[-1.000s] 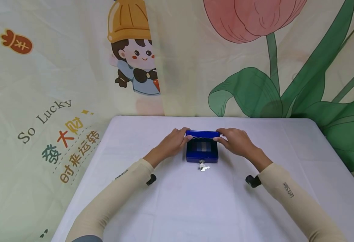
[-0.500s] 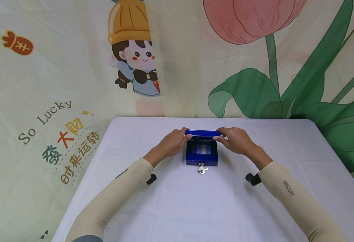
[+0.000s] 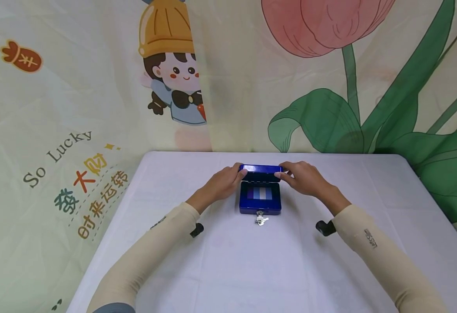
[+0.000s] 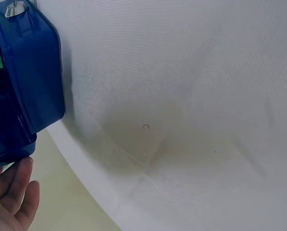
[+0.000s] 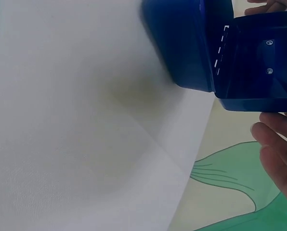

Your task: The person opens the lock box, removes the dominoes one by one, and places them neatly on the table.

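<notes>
A small blue metal cash box (image 3: 260,207) stands on the table with its hinged lid (image 3: 260,168) raised. At the lid's left side my left hand (image 3: 221,181) holds the edge, thumb in front and fingers behind. My right hand (image 3: 304,179) grips the opposite side in the same way. Inside the box lies a striped purple, blue and white piece (image 3: 259,193). Keys (image 3: 262,218) hang from the silver lock at its front. In the right wrist view, the lid's inner face (image 5: 252,55) shows two screws, and fingertips of my right hand (image 5: 280,144) touch its side.
A white cloth covers the table (image 3: 252,265), its back edge close behind the box. Beyond stands a printed backdrop (image 3: 236,78) with a cartoon figure and a tulip. Black wrist cameras (image 3: 326,228) jut inward from both sleeved forearms.
Both hands have lifted the lid and tilted it further back, so the opening is wider and more of the striped piece inside shows. The box base stays in place.
</notes>
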Demonstrator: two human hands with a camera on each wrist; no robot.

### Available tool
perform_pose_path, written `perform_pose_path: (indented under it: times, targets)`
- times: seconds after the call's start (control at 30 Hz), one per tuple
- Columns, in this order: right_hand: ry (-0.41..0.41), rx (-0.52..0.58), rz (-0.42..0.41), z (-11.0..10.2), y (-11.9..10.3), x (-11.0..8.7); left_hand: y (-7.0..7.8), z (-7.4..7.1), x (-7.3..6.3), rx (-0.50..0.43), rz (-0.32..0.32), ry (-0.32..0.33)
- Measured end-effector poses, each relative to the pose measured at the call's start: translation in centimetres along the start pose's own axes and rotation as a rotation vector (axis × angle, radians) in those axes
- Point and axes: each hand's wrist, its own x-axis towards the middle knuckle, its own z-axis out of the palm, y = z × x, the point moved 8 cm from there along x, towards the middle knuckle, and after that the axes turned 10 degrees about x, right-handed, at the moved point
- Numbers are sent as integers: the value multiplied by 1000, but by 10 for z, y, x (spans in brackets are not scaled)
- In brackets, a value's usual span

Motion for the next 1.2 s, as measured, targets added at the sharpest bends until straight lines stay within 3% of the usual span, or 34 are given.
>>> perform_pose_path:
  times: [0.4,0.8,1.2]
  targets:
    - [-12,55,10,1,5,6,-4,1,7,-36,-46,-1]
    - [-21,18,-8,1,6,10,-5,1,12,-30,-103,6]
    - [-29,18,47,2,12,17,-5,-1,17,-34,-163,7]
